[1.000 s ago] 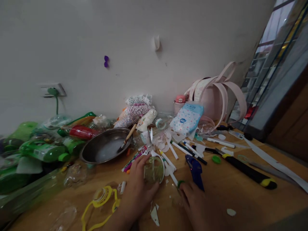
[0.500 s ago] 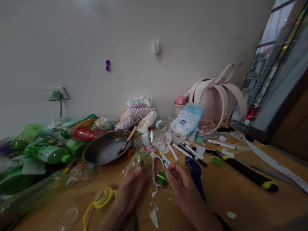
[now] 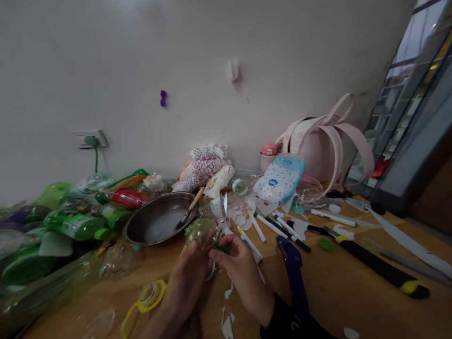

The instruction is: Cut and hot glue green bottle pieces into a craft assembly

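The right hand point(image 3: 243, 270), its narrow grip holding a small dark-green piece point(image 3: 221, 247), had just moved left to the translucent green plastic cup point(image 3: 199, 230) gripped by the left hand point(image 3: 189, 270), over the bench point(image 3: 335, 282) beside the metal basin point(image 3: 131, 236), seemingly bringing both parts together.

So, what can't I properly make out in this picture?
In the head view:
Clear green plastic piece: lower part covered by the left hand.
Dark green piece: mostly hidden by the right hand.
Scissors: handles partly hidden behind the hands.
Packet: small lettering too tiny to read.
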The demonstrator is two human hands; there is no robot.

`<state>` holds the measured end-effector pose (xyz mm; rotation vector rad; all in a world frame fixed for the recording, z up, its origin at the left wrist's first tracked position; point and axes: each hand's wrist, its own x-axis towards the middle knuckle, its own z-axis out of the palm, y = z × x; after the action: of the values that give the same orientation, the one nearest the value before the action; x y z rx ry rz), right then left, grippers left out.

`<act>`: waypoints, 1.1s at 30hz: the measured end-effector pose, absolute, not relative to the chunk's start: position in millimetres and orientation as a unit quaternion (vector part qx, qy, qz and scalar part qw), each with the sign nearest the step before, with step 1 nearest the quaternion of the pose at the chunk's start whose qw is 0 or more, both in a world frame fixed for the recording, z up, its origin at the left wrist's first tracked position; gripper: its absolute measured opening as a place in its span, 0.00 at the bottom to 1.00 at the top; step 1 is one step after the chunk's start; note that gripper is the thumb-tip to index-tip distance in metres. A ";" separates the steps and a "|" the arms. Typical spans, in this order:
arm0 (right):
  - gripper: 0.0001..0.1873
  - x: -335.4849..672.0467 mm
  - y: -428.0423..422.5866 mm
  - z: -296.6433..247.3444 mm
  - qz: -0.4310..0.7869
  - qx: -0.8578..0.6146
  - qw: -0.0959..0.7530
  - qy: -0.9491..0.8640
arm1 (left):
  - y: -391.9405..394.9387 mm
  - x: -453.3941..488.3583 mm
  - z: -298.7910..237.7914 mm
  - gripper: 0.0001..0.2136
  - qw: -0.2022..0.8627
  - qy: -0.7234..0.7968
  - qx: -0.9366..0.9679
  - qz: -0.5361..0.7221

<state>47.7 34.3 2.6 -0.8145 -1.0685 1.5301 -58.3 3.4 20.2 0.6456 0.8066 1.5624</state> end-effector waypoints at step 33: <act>0.12 52.3 27.0 11.0 0.862 -0.082 0.459 -0.198 | -1.5 -58.1 -1.8 0.30 0.487 0.359 0.471 0.642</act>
<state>52.3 27.0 11.0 -0.2015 -0.4874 2.1224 -58.1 -1.5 -1.8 1.1455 0.8722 1.5627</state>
